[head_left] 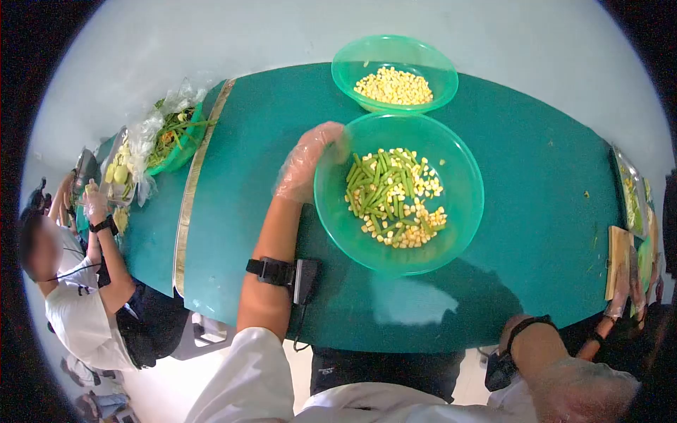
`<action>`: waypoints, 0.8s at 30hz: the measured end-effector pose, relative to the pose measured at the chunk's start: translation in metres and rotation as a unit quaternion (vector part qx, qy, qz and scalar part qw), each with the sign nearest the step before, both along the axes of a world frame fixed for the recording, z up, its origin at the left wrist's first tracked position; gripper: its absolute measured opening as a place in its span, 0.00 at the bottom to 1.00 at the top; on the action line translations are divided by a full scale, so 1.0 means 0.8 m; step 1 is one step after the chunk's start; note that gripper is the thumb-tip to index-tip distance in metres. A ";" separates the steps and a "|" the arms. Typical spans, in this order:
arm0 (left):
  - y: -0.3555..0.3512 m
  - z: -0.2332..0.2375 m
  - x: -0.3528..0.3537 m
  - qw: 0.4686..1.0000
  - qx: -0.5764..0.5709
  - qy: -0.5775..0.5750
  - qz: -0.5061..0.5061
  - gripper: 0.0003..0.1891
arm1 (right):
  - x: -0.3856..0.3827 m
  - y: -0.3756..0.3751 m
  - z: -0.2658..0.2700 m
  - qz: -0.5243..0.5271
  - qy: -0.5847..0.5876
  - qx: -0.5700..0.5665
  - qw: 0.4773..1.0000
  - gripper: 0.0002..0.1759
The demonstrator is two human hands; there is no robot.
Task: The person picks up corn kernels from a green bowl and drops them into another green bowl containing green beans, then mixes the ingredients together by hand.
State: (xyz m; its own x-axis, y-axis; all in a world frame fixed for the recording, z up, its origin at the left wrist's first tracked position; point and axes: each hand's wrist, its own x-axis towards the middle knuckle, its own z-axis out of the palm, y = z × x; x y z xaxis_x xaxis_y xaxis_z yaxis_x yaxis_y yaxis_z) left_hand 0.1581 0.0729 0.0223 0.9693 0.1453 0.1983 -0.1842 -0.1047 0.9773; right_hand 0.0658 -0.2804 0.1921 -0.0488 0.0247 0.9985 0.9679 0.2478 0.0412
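Note:
A translucent green plastic bowl (pixel 465 218) stands near the middle of the table. In it lie cut green bean pieces (pixel 381 185) mixed with yellow corn kernels (pixel 412 236). My left hand (pixel 315 156), in a clear plastic glove, is closed on the bowl's upper left rim. Behind stands a second green bowl (pixel 441 63) holding corn kernels (pixel 393 86) only. Off the table's edge at the lower right is my right hand (pixel 589 391), also gloved and away from the bowls. Blur hides its fingers.
The table (pixel 247 141) has a green top. To the left, a green bowl of leafy trimmings (pixel 173 137) sits beside a plastic bag (pixel 144 144); a person (pixel 84 282) works there. At the right edge are a wooden board (pixel 617 261), a tray (pixel 631 190) and another person's hands (pixel 620 299).

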 end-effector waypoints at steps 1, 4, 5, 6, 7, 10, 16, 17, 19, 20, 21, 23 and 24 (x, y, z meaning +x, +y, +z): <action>0.000 -0.003 0.001 1.000 0.019 -0.010 -0.002 0.13 | -0.001 -0.001 -0.001 0.004 0.000 0.001 1.000 0.17; 0.003 -0.005 0.005 0.999 0.034 -0.024 -0.019 0.12 | -0.002 -0.004 -0.001 0.007 -0.008 0.001 1.000 0.17; 0.002 -0.003 0.004 0.999 -0.022 -0.004 -0.023 0.13 | -0.003 -0.005 -0.001 0.009 -0.010 0.001 1.000 0.17; 0.000 0.001 0.001 0.997 -0.077 0.016 -0.027 0.13 | -0.003 -0.006 -0.001 0.011 -0.011 0.002 1.000 0.17; -0.001 0.005 0.000 0.990 -0.131 0.036 -0.030 0.13 | -0.003 -0.007 0.000 0.013 -0.011 0.003 1.000 0.17; -0.003 0.008 -0.002 0.994 -0.107 0.025 -0.022 0.14 | -0.005 -0.007 0.001 0.024 -0.016 0.005 1.000 0.18; 0.000 0.007 -0.001 0.995 -0.083 0.019 -0.042 0.14 | -0.006 -0.008 0.004 0.068 -0.019 -0.004 0.997 0.18; 0.000 0.006 -0.001 0.995 -0.080 0.025 -0.044 0.16 | -0.006 -0.009 0.005 0.081 -0.018 -0.005 0.997 0.18; 0.004 0.002 0.000 0.995 -0.074 0.037 -0.048 0.21 | -0.007 -0.011 0.007 0.117 -0.017 -0.013 0.993 0.18; 0.005 0.000 0.001 0.998 -0.039 0.020 -0.041 0.21 | -0.005 -0.011 0.008 0.141 -0.015 -0.016 0.990 0.18; 0.005 -0.001 0.004 0.999 -0.003 0.003 -0.033 0.22 | -0.005 -0.011 0.008 0.168 -0.013 -0.021 0.985 0.18; 0.005 -0.003 0.005 0.999 0.015 -0.011 -0.026 0.22 | -0.003 -0.010 0.010 0.250 -0.003 -0.038 0.968 0.19; 0.005 -0.003 0.005 1.000 0.000 -0.007 -0.026 0.23 | -0.002 -0.010 0.011 0.295 0.005 -0.050 0.954 0.19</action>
State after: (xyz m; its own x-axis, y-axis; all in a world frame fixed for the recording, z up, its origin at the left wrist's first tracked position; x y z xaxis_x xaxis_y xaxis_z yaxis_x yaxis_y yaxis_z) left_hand 0.1618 0.0772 0.0196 0.9727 0.0939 0.2122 -0.2035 -0.0944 0.9745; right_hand 0.0645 -0.2882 0.2005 -0.0748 0.0903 0.9931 0.6588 0.7521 -0.0188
